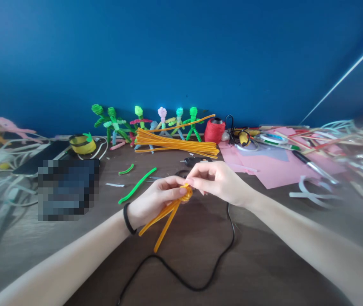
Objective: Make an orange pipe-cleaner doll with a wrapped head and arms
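Note:
In the middle of the head view, my left hand (pixel 160 197) pinches an orange pipe-cleaner figure (pixel 186 194). Its top is coiled into a small round bundle, and straight orange strands hang down toward me. My right hand (pixel 218 182) closes thumb and fingertips on the upper edge of that coil; the exact bit it grips is partly hidden by the fingers. Just left of my left hand lies a green pipe cleaner (pixel 137 185), with a shorter green piece (pixel 126 169) behind it. Beyond my right hand rests a black glue gun (pixel 196 161), partly covered.
A bundle of orange pipe cleaners (pixel 176 143) lies before several finished pipe-cleaner figures (pixel 138 112) along the blue wall. A red spool (pixel 215 131) and pink paper (pixel 272 172) are at right. A black cable (pixel 194 289) loops in front; a pixelated dark object (pixel 69 191) lies left.

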Demonstrator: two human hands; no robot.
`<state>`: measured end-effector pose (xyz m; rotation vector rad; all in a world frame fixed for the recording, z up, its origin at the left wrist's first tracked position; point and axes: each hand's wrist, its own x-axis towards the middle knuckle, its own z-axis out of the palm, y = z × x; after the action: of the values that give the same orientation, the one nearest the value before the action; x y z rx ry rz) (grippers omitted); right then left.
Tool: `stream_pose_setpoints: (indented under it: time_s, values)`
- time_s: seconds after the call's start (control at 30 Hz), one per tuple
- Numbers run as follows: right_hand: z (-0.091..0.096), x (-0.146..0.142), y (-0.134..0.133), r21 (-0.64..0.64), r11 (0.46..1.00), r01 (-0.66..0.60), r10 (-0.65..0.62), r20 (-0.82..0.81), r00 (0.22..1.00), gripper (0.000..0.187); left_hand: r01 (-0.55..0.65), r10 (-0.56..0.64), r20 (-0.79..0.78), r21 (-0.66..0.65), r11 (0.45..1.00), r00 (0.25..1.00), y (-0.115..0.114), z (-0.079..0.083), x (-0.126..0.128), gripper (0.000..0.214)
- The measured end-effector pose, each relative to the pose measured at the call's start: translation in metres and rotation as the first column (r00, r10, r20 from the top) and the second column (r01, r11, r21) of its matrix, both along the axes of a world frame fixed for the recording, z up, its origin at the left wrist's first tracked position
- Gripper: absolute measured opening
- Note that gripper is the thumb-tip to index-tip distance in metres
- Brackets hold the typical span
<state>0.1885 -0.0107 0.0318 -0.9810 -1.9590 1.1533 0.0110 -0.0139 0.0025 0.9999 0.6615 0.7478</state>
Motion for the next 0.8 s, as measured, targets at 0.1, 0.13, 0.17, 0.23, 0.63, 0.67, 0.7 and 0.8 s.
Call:
stream_pose_setpoints:
  time_s: [0.1,0.13,0.17,0.23,0.63,0.67,0.7,0.8]
  values:
    - [0.0004,-0.0001,-0.0004,-0.008,1.000,-0.008,0.008,-0.005,1.000,0.015,-0.001,0.001,-0.001,-0.003,1.000,1.000,-0.0001,0.0007,0.0001,0.012]
    - [0.0005,-0.0002,-0.0005,-0.011,1.000,-0.010,0.010,-0.004,1.000,0.015,-0.002,0.002,-0.003,-0.002,1.000,1.000,-0.0001,0.0010,0.0002,0.012]
    - [0.0007,-0.0002,-0.0006,-0.014,1.000,-0.012,0.012,-0.004,1.000,0.015,-0.004,0.004,-0.005,-0.001,1.000,1.000,-0.0001,0.0012,0.0002,0.011]
    - [0.0011,-0.0003,-0.0008,-0.023,1.000,-0.011,0.011,-0.003,1.000,0.014,-0.008,0.008,-0.008,0.004,1.000,1.000,0.0001,0.0014,0.0002,0.010]
    - [0.0014,-0.0006,-0.0012,-0.075,0.997,-0.029,0.030,0.005,1.000,0.017,-0.016,0.016,-0.026,0.011,1.000,1.000,0.0010,0.0021,-0.0002,0.009]
    - [0.0013,-0.0006,-0.0012,-0.076,0.997,-0.031,0.031,0.003,1.000,0.017,-0.014,0.014,-0.025,0.012,1.000,1.000,0.0012,0.0018,-0.0004,0.009]
    - [0.0012,-0.0006,-0.0012,-0.077,0.997,-0.033,0.033,0.001,0.999,0.016,-0.011,0.011,-0.023,0.013,1.000,1.000,0.0013,0.0015,-0.0005,0.009]
    - [0.0001,-0.0008,-0.0011,-0.078,0.996,-0.038,0.038,0.000,0.999,0.017,-0.006,0.007,-0.019,0.012,1.000,1.000,0.0013,0.0011,-0.0006,0.008]
